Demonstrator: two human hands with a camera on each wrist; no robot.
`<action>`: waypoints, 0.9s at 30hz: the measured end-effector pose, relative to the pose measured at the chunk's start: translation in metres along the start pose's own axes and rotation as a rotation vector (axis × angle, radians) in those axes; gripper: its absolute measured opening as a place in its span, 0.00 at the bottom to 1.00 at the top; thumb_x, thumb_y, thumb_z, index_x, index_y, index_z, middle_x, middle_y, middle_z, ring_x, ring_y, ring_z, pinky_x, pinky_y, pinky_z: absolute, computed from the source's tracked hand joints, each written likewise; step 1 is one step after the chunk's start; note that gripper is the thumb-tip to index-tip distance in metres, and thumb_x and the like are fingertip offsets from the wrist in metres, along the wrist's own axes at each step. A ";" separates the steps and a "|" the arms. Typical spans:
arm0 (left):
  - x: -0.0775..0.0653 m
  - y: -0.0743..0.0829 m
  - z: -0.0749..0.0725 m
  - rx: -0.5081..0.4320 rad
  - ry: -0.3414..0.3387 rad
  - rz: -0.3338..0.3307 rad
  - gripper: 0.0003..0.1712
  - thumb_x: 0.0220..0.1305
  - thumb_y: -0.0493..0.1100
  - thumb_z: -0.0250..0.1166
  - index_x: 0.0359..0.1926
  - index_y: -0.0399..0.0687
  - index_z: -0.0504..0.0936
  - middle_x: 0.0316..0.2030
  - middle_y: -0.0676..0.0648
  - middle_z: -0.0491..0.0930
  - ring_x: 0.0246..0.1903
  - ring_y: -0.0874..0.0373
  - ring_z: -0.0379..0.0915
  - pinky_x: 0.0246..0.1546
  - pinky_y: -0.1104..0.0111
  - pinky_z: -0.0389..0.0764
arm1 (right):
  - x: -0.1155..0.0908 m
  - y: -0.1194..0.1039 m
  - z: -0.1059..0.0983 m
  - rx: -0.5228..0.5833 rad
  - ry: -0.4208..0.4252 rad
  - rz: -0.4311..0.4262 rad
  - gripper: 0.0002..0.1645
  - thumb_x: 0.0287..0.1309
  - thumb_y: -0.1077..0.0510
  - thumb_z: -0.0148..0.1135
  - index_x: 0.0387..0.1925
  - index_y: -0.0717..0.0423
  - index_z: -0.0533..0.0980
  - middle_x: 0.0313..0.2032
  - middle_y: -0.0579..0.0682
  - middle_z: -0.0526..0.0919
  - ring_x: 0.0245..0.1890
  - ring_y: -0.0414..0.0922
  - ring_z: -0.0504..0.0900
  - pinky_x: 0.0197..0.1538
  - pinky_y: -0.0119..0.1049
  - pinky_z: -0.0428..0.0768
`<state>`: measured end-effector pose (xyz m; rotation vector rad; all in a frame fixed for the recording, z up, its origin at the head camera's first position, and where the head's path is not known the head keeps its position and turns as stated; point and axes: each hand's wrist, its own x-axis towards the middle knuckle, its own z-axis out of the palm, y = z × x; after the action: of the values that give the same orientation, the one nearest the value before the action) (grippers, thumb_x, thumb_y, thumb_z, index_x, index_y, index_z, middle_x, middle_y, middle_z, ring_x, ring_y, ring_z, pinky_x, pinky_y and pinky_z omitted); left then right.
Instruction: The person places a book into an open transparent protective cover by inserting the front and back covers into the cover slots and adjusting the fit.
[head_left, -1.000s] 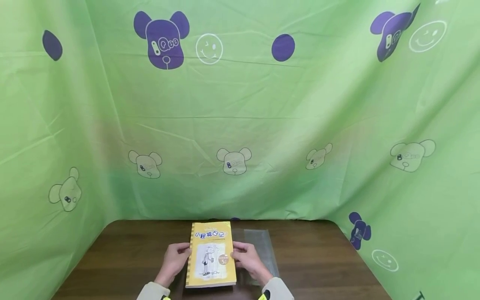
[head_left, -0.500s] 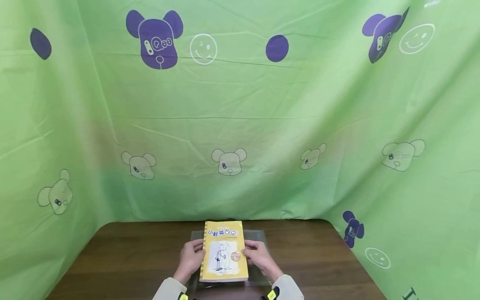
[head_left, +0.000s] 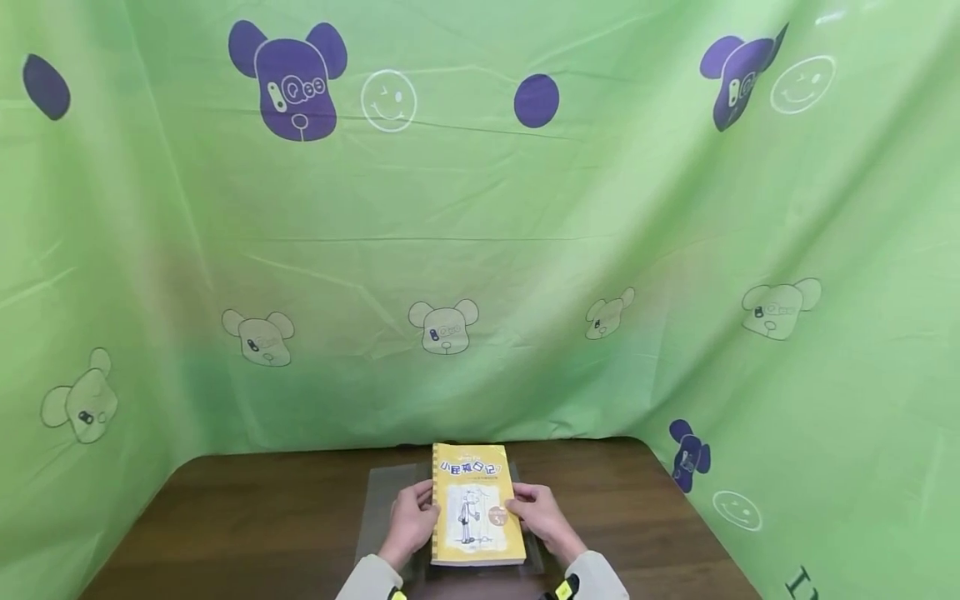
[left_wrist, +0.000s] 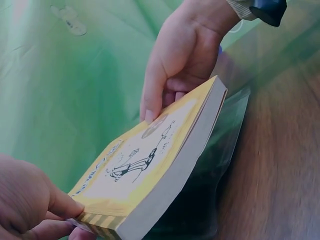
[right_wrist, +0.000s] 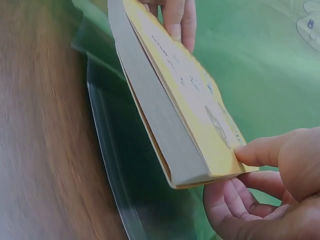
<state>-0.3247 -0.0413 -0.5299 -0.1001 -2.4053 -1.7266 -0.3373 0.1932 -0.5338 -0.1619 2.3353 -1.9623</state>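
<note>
Green cloth (head_left: pixel 465 242) fills the back and both sides of the frame, bear prints (head_left: pixel 300 92) all over; brown table (head_left: pixel 225 525) along the bottom. Yellow book (head_left: pixel 480 487) sits lower centre, front cover up, title toward the far edge.

Change: book has shifted right relative to the clear plastic sheet (head_left: pixel 377 508) on the table. A second ago it was left of the sheet's visible part; half a second ago, over its middle. Now most of what shows of the sheet is left of the book, just a strip on the right. Reads to me as placement over the sheet, book not let go yet.

Grips: left hand (head_left: pixel 412 518) pinches the striped spine side, thumb on top, fingers below. Right hand (head_left: pixel 546 518) pinches the opposite edge, same way. Both wrist views have the sheet below the book; probably a gap under the near edge, but the angle is poor and I can't confirm contact.

In the way: book and hands hide the sheet's middle, and the left sleeve (head_left: pixel 370 575) reaches in at its near-left corner. Right sleeve (head_left: pixel 598 575) at lower right, dark wrist band (head_left: pixel 572 582) with a yellow patch.
</note>
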 end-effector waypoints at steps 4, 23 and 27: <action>-0.002 0.002 0.010 -0.015 -0.013 -0.020 0.28 0.59 0.25 0.60 0.62 0.16 0.70 0.56 0.23 0.78 0.45 0.46 0.82 0.43 0.60 0.87 | -0.001 0.003 -0.008 -0.010 0.011 0.003 0.31 0.64 0.68 0.59 0.63 0.85 0.64 0.42 0.61 0.85 0.33 0.42 0.85 0.36 0.36 0.88; -0.003 -0.010 0.035 0.038 -0.049 0.027 0.30 0.54 0.21 0.61 0.60 0.14 0.70 0.54 0.23 0.79 0.49 0.41 0.82 0.48 0.52 0.85 | 0.000 0.011 -0.011 -0.198 0.028 -0.013 0.27 0.51 0.70 0.65 0.54 0.81 0.75 0.36 0.56 0.85 0.30 0.42 0.83 0.32 0.34 0.85; -0.003 -0.014 0.035 0.072 -0.048 0.028 0.30 0.54 0.22 0.62 0.61 0.16 0.71 0.54 0.24 0.79 0.50 0.39 0.81 0.51 0.49 0.83 | 0.002 0.014 -0.010 -0.217 0.024 -0.028 0.27 0.51 0.70 0.66 0.53 0.81 0.75 0.36 0.56 0.85 0.31 0.42 0.83 0.33 0.35 0.85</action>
<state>-0.3282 -0.0129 -0.5545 -0.1660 -2.4852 -1.6420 -0.3409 0.2055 -0.5460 -0.1873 2.5711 -1.7263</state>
